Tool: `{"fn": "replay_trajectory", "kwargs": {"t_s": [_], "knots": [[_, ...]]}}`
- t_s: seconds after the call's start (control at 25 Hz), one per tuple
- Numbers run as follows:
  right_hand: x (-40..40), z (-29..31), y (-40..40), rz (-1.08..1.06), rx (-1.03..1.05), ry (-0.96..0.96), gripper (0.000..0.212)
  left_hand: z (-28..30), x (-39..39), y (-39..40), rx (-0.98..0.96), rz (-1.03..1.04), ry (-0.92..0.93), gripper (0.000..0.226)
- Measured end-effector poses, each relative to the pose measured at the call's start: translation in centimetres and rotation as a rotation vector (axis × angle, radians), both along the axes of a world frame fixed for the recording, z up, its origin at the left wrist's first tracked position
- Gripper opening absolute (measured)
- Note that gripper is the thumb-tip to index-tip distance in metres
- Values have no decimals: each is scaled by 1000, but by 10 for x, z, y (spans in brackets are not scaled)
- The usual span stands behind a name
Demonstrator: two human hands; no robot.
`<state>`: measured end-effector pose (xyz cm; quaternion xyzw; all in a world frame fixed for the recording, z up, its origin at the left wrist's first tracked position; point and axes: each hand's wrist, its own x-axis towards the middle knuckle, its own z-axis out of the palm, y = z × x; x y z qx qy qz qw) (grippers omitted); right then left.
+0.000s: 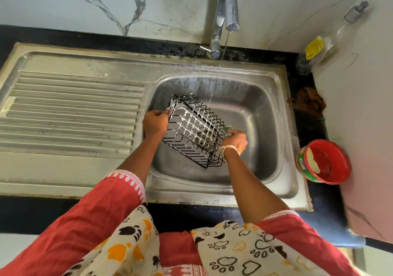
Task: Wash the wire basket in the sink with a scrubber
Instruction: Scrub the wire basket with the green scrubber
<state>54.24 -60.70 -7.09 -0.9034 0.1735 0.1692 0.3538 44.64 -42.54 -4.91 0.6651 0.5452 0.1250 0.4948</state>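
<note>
A black wire basket [194, 130], streaked with white soap foam, lies tilted in the steel sink bowl [261, 127]. My left hand [155, 122] grips its upper left rim. My right hand [235, 139] holds a green scrubber [228, 128] against the basket's right side. A thin stream of water [219, 67] falls from the tap [226, 10] just past the basket's far corner.
A ribbed steel drainboard [70, 114] extends left of the bowl. A red tub [323, 161] with white paste stands on the dark counter at the right. A clear bottle [327, 42] with a yellow label leans in the back right corner, a brown scrub pad [308, 100] near it.
</note>
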Motion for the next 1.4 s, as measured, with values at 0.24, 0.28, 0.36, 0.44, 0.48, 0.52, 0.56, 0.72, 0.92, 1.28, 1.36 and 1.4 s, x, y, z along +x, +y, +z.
{"fn": "replay_trajectory", "kwargs": {"t_s": [0.24,0.28,0.36,0.44,0.48,0.52,0.56,0.72,0.92,1.28,1.36,1.4], "knots": [[-23,50,84,430,226,-336,32,-1,-1,-1,9,5,-10,34],[-22,43,75,455,270,-357,31,0,0,-1,9,6,-7,35],[-8,4,31,366,162,-229,35,0,0,0,8,10,0,38],[-3,-18,-10,186,-55,7,36,1,0,1,-1,2,8,38],[-5,-22,-18,96,-82,81,32,1,0,1,0,-2,9,39],[-9,-24,-19,48,-83,96,29,0,1,1,1,1,8,40],[-13,-24,-16,14,-83,91,28,-1,1,1,1,0,10,40],[-18,-16,-13,-34,-78,121,29,-2,2,2,15,-28,32,41],[-32,29,30,234,-36,36,33,-3,3,1,18,-26,44,49],[-54,32,7,521,-53,-71,32,-2,3,2,-1,-25,29,40],[-41,32,-6,545,-229,61,28,-1,3,0,8,-30,35,40],[-39,36,-1,578,-254,80,33,-1,3,0,12,-24,34,39]]}}
